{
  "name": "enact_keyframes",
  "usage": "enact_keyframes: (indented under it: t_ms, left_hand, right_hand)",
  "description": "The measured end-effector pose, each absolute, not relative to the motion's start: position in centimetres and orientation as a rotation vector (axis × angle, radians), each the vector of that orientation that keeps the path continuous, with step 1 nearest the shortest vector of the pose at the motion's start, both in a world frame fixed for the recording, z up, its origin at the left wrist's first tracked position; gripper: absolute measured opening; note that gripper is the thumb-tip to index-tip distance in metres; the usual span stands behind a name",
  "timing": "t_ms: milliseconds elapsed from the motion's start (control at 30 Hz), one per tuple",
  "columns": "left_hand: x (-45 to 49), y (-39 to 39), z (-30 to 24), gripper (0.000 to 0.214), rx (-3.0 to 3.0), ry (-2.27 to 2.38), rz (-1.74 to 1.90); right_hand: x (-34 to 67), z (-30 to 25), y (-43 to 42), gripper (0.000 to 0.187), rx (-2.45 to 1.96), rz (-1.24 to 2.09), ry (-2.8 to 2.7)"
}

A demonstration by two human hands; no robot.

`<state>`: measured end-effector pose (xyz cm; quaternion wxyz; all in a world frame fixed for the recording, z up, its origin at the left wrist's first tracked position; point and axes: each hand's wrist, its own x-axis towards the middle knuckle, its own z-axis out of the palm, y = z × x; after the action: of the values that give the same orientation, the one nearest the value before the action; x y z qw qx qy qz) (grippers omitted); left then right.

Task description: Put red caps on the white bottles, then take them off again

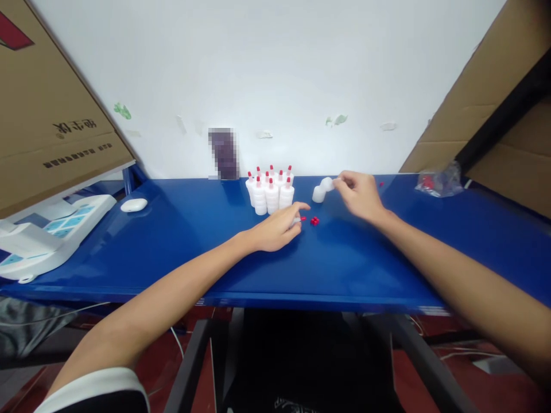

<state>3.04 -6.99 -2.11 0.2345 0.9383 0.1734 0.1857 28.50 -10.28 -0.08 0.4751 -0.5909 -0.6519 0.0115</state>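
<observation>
On the blue table stands a cluster of several white bottles with red caps near the back wall. My left hand rests on the table just in front of them, fingers curled round a small whitish piece, beside a few loose red caps. My right hand is further right and pinches a white uncapped bottle; a second white bottle lies touching it on the table.
A white machine with blue panels sits at the left end, a white oval case beside it. A clear bag with red caps lies at the right. Cardboard boxes stand at both sides.
</observation>
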Motion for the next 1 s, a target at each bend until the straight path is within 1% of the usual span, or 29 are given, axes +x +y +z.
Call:
enact_keyframes:
  t_ms: [67,133,400,533,667,767,867,1000]
  left_hand:
    - [3.1,-6.9,-2.0,0.034,2.599,0.464,0.489]
    - [3.3,-6.9,-1.8,0.029,2.632,0.446,0.483]
    - [3.4,-7.1,-1.2,0.033,2.649,0.322,0.430]
    - [3.1,-7.3,-1.0,0.037,2.640,0.391,0.354]
    - [3.1,-7.3,-1.3,0.032,2.662,0.490,0.371]
    - [3.2,-7.2,-1.6,0.033,2.658,0.562,0.452]
    - [3.3,-6.9,-1.8,0.033,2.621,0.626,0.514]
    - [3.2,-6.6,-2.1,0.019,2.589,0.551,0.552]
  right_hand:
    - [29.1,-0.4,-9.4,0.025,-1.504,-0.010,-1.568]
    - [29.3,-0.6,-8.8,0.024,-1.532,-0.050,-1.591]
    - [28.8,-1.1,-7.5,0.026,-1.695,-0.086,-1.600]
    - [29.3,-1.1,-7.3,0.026,-1.687,-0.052,-1.644]
    - [29.2,-0.6,-8.2,0.028,-1.613,-0.046,-1.651]
    - [27.9,0.2,-10.3,0.034,-1.471,0.093,-1.889]
    - [25.9,1.0,-12.7,0.032,-1.325,0.279,-2.264]
    - [24.2,1.6,-14.3,0.025,-1.327,0.231,-2.417]
